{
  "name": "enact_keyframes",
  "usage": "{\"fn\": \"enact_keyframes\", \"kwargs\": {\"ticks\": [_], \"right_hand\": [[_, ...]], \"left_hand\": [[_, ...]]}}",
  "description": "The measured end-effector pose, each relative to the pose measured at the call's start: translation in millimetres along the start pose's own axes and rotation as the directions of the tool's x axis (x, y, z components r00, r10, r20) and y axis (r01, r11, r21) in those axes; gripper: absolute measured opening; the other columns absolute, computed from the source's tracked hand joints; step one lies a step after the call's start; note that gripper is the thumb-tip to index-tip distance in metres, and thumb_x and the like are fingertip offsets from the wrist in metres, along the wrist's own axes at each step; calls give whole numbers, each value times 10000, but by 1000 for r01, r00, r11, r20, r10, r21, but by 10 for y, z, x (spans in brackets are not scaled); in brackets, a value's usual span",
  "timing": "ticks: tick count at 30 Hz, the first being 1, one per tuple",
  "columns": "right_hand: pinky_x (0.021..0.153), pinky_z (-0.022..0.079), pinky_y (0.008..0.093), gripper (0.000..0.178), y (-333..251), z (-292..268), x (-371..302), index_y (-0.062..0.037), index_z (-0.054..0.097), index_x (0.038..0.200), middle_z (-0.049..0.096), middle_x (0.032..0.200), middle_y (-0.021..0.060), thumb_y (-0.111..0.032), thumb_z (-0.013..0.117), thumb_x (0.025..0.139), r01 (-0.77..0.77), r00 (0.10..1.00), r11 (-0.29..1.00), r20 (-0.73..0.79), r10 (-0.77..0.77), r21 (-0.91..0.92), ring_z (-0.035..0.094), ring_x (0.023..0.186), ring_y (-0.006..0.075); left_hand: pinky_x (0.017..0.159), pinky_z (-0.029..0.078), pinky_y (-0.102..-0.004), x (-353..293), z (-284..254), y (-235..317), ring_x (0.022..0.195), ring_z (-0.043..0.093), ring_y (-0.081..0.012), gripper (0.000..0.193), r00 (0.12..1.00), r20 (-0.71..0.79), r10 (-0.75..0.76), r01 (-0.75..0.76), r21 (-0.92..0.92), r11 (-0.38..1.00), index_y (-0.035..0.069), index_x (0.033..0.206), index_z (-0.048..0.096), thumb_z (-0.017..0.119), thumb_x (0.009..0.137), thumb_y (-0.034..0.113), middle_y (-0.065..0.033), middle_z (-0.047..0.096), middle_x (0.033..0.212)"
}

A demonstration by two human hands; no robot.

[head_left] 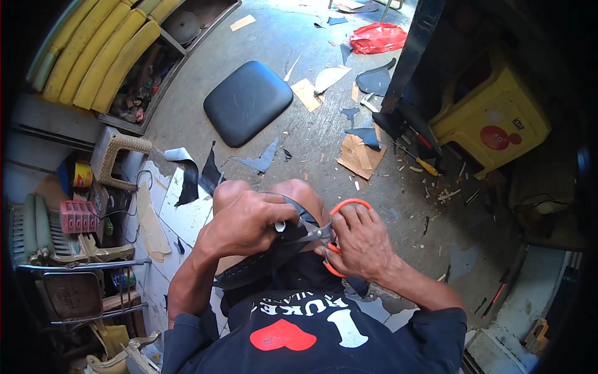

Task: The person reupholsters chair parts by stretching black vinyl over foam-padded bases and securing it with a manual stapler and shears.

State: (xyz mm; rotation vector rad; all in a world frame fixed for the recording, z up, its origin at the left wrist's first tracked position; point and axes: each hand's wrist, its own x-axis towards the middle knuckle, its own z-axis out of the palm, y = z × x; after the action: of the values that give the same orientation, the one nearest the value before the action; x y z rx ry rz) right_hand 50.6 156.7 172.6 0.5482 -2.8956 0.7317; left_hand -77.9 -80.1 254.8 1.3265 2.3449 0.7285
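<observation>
The person sits over a concrete floor [299, 37], knees raised, both hands meeting above the lap.

The left hand [240, 221] has its fingers closed around a strip of dark sheet material [268, 262], pinching it near the top while the strip runs down and to the left across the thigh. The right hand [361, 243] has its fingers through the loops of orange-handled scissors [339, 234], gripping them; the metal blades point left and meet the dark strip just beside the left hand's thumb. Whether the blades are open or shut cannot be told, as the hands hide most of them.

On the floor ahead of the knees lies a black square cushion pad [248, 101], flat, well apart from the hands. Offcuts of dark material and pieces of brown cardboard [360, 156] are scattered to the right of it. A crumpled red plastic bag [377, 37] sits near the far edge of the floor. A yellow plastic stool [492, 115] stands at the right, with a yellow-handled screwdriver [423, 163] lying near its base. Yellow foam rolls [99, 53] are stacked on a shelf at the upper left.
</observation>
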Motion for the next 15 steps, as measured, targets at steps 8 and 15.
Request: {"fn": "enact_keyframes", "kwargs": {"ticks": [8,15], "right_hand": [[607,580,379,138,100,307,136,-45,569,924,626,889,118,-171,620,905,93,974,977,221,-50,-191,716,847,281],[636,605,394,208,29,287,355,-61,583,947,634,901,120,-213,699,865,141,990,973,28,-138,-180,724,850,285]], "left_hand": [[885,571,-479,76,7,-23,1022,715,-411,361,978,210,18,4,-103,995,36,1029,751,689,700,-100,-178,738,1002],[917,563,-481,139,109,-227,1085,691,-410,342,966,32,256,-246,-176,953,10,1002,741,680,678,-78,-192,736,985]]}}
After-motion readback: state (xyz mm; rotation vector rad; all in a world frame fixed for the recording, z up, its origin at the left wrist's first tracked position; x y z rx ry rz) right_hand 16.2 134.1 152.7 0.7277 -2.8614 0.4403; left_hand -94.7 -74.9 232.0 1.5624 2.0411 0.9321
